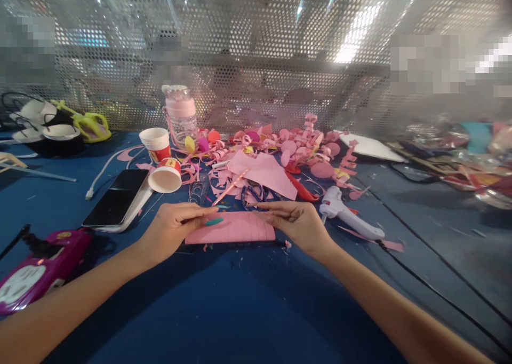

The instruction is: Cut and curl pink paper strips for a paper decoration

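While each hand pinches paper between thumb and fingers, the left hand [176, 228] at one end and the right hand [302, 228] at the other, one pink strip [232, 229] spans the gap between them; whether it touches the blue table [224, 305] I cannot tell. The step looks like lining up or creasing this strip, which probably calls for light, even pressure at both ends. Just beyond the strip lie one pencil [231, 189] and one larger pink sheet [266, 173], then pink cutouts [288, 148] too tangled to count. Right of the strip is one glue gun [352, 217]. Left of it are one phone [116, 198], one power strip [68, 246], and two visible cups: an upright cup [159, 154], perhaps nested, and a tipped cup [165, 180]. One bottle [180, 108] stands farther beyond, leftward.
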Motion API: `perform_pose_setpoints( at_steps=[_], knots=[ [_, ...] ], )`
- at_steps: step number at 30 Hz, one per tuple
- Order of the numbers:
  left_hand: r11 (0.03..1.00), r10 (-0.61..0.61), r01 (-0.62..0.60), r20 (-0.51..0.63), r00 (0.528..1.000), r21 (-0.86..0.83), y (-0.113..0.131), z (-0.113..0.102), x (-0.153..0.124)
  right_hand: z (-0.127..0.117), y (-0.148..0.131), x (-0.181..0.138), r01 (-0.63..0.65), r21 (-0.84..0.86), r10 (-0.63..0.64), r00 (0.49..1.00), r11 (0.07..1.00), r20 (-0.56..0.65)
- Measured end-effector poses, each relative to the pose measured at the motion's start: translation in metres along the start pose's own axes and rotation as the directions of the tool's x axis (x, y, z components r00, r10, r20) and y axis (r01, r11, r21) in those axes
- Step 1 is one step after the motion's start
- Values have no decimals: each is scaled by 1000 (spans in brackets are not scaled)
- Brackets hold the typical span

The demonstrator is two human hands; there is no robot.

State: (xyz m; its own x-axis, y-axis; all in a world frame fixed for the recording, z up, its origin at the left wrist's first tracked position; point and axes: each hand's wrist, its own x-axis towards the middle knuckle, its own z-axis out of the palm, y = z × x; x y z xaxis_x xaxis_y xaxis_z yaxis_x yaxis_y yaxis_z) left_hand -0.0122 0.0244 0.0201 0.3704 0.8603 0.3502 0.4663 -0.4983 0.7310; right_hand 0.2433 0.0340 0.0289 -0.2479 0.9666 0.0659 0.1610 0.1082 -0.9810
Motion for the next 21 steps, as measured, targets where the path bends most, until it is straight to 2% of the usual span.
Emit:
perform_pose_setpoints(
  at_steps=[13,21],
  knots=[
    [1000,4,-4,-1,1000,15,1,0,1,0,-2,0,48,-43,-47,999,998,23],
    [1000,-4,4,-14,1000,15,3,1,1,0,-3,0,20,-47,-20,1000,999,6]
  ],
)
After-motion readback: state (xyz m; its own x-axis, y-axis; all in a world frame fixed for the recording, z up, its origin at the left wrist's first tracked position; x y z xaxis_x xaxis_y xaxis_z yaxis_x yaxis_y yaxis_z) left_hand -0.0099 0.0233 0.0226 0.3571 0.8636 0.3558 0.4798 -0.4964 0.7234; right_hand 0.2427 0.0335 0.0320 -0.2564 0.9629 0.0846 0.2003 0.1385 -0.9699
